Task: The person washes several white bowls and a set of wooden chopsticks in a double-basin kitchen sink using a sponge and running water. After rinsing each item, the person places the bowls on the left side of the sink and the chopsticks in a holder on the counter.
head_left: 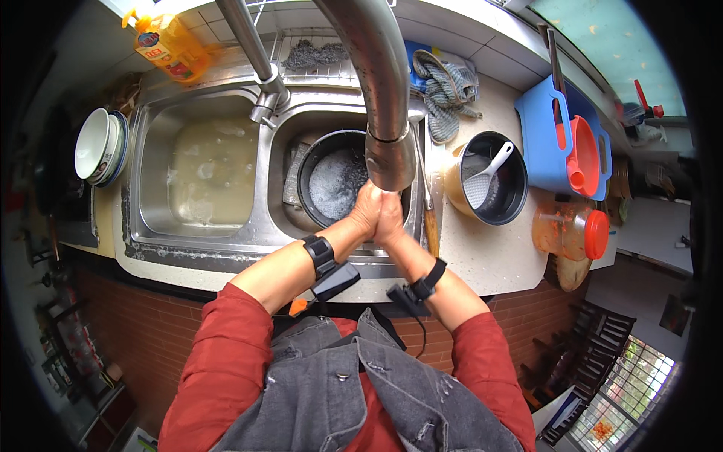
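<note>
My left hand [367, 208] and my right hand [388, 217] press against each other under the end of a thick metal tap [390, 162]. The tap covers most of their fingers, so whether anything is between them is hidden. Just left of my hands, a dark round pot [310, 203] with bubbly water in it sits in the right basin of a steel double sink [265, 192]. A wooden-handled tool [430, 226] lies along the sink's right rim, close to my right hand.
Cloudy water stands in the left basin [207, 177]. Stacked bowls [92, 147] are at far left, an orange soap bottle [175, 51] behind. To the right are a pot [502, 212] holding a white rice paddle [489, 175], a blue bin [544, 143], a red-lidded jar [561, 230] and a striped cloth [444, 90].
</note>
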Motion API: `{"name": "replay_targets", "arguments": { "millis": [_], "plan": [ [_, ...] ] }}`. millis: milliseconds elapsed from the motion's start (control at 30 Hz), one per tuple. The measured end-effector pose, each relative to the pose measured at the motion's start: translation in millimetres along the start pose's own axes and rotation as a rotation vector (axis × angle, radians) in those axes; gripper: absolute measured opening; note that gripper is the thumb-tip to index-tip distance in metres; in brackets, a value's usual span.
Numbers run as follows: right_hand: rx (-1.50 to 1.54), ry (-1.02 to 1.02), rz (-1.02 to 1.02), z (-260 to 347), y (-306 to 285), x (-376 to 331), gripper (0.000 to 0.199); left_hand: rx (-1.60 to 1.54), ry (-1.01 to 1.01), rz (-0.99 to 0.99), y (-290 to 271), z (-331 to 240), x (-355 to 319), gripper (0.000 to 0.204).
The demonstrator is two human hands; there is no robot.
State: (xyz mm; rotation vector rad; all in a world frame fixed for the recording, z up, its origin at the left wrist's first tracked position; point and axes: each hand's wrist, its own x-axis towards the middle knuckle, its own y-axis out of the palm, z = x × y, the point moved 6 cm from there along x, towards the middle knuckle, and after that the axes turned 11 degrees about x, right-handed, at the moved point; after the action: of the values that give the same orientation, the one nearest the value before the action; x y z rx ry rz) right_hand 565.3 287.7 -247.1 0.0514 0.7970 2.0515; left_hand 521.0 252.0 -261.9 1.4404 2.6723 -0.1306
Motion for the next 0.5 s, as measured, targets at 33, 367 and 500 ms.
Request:
{"name": "replay_targets", "arguments": {
  "millis": [33,367,500],
  "plan": [
    [-0.027,0.037,-0.014,-0.9,-4.6,2.6,0.065,0.029,-0.165,0.140,11.2,9.5,-5.1,0.041],
    [0.053,0.046,0.011,-5.9,-16.1,12.4,0.056,-0.011,-0.018,0.083,6.5,-6.3,4.9,0.032],
    [0.131,0.162,-0.166,-14.1,-5.0,-22.7,0.047,0.033,-0.039,0.060,9.0,-12.7,6.1,0.039]
  ]
}}
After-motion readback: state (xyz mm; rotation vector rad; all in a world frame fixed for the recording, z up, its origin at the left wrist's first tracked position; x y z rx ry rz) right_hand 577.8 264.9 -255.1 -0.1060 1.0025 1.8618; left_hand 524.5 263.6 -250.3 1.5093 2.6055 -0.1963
